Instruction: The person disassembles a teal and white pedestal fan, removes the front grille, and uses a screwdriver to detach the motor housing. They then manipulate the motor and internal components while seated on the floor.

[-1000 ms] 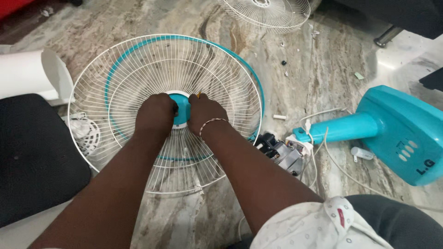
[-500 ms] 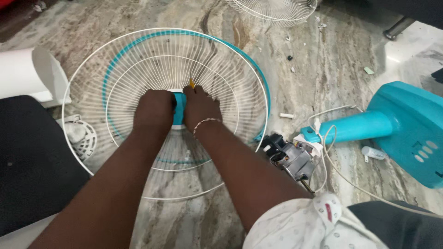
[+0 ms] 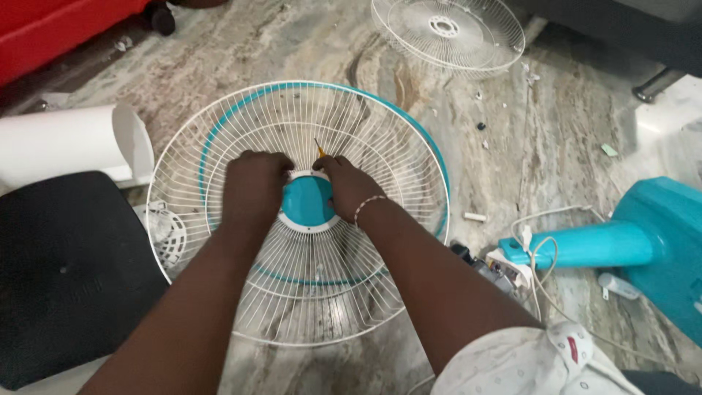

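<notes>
A white wire fan guard (image 3: 380,139) with a teal rim lies flat on the marble floor. Its round teal centre cap (image 3: 307,201) shows between my hands. My left hand (image 3: 252,183) is closed over the left edge of the cap. My right hand (image 3: 347,183), with a beaded bracelet at the wrist, presses on the cap's upper right edge, and a thin orange-tipped tool (image 3: 319,148) sticks up from its fingers. What lies under the palms is hidden.
A second white guard (image 3: 447,33) lies at the top. A teal fan stand (image 3: 658,241) with loose wiring (image 3: 512,263) lies at the right. At the left are a white cylinder (image 3: 66,143), a black cushion (image 3: 66,278) and a small white part (image 3: 167,230). Small bits dot the floor.
My hands have drawn apart, so the teal cap now shows between them. The view has tilted up, bringing the far guard further into sight.
</notes>
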